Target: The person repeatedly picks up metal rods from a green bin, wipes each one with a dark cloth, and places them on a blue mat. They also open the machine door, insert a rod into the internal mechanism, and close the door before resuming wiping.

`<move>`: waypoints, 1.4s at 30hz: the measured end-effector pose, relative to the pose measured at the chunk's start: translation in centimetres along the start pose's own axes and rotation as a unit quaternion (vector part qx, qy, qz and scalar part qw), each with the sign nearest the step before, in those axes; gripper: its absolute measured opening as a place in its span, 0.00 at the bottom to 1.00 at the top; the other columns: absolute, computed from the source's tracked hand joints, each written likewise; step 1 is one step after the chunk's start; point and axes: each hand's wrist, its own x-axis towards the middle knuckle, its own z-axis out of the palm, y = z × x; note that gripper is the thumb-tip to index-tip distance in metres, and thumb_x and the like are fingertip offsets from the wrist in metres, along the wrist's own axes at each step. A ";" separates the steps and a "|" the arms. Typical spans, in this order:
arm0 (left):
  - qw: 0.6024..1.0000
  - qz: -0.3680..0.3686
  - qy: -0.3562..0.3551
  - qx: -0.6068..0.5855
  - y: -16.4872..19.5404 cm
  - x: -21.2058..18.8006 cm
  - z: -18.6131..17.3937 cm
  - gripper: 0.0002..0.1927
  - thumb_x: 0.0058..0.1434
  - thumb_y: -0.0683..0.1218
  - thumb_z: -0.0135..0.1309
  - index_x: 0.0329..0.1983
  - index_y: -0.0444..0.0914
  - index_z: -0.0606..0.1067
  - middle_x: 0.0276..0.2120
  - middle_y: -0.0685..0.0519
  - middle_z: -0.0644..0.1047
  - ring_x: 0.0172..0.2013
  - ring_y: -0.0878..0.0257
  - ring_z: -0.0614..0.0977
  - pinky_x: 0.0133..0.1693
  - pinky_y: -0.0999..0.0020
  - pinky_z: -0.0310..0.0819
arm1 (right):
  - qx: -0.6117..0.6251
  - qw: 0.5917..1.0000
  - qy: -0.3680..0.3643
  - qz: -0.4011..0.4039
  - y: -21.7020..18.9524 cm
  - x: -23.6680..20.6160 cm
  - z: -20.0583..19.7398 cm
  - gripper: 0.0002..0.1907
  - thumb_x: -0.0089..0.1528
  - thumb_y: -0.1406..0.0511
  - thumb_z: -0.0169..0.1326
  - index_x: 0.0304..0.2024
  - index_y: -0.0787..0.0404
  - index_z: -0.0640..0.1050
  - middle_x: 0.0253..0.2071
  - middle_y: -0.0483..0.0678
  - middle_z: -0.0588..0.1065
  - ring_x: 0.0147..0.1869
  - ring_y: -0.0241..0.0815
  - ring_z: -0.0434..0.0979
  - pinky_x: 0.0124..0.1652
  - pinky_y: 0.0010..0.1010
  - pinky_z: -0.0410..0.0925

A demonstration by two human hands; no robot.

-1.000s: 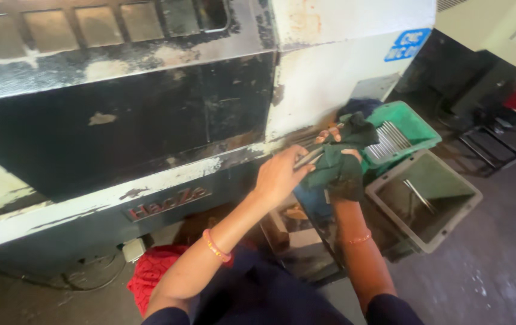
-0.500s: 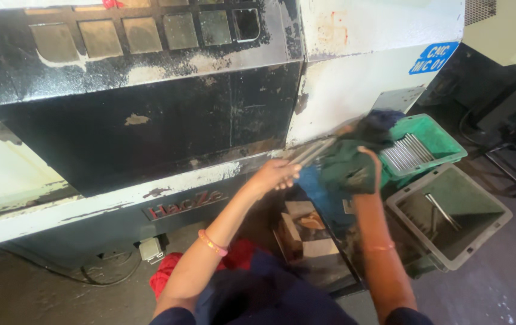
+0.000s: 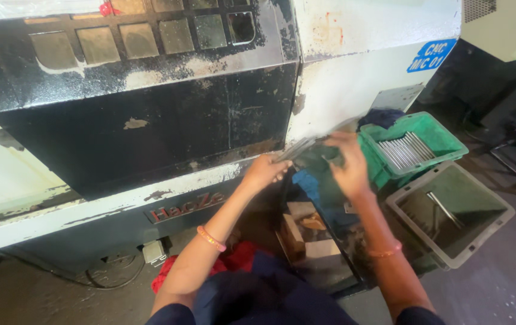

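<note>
Against the machine's point(image 3: 150, 126) front, your left hand point(image 3: 265, 171) is clamped on a bundle of thin metal rods point(image 3: 297, 148), and your right hand point(image 3: 348, 165) rests fingers loosely spread at its far end. Stiff, smooth, likely slippery rods; grip them mid-bundle. More lie in the green crate point(image 3: 432, 129).

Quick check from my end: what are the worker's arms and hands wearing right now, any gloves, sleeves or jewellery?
No gloves: both the left hand and the right hand are bare. The forearms are uncovered; dark blue sleeves show only at the upper arms, at the bottom edge. The left wrist carries a thin orange-pink bangle, and the right wrist a similar thin bangle. No watch or rings can be made out.
</note>
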 end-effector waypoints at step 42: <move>0.986 0.104 0.043 -0.126 -2.3 -1.5 3.1 0.14 0.71 0.51 0.53 0.41 0.35 0.75 0.23 0.55 0.72 0.25 0.68 0.72 0.28 0.72 0.66 | 0.609 0.661 0.108 0.425 0.7 -0.1 6.4 0.18 0.64 0.54 0.53 0.48 0.59 0.75 0.37 0.48 0.76 0.35 0.42 0.79 0.36 0.33 0.73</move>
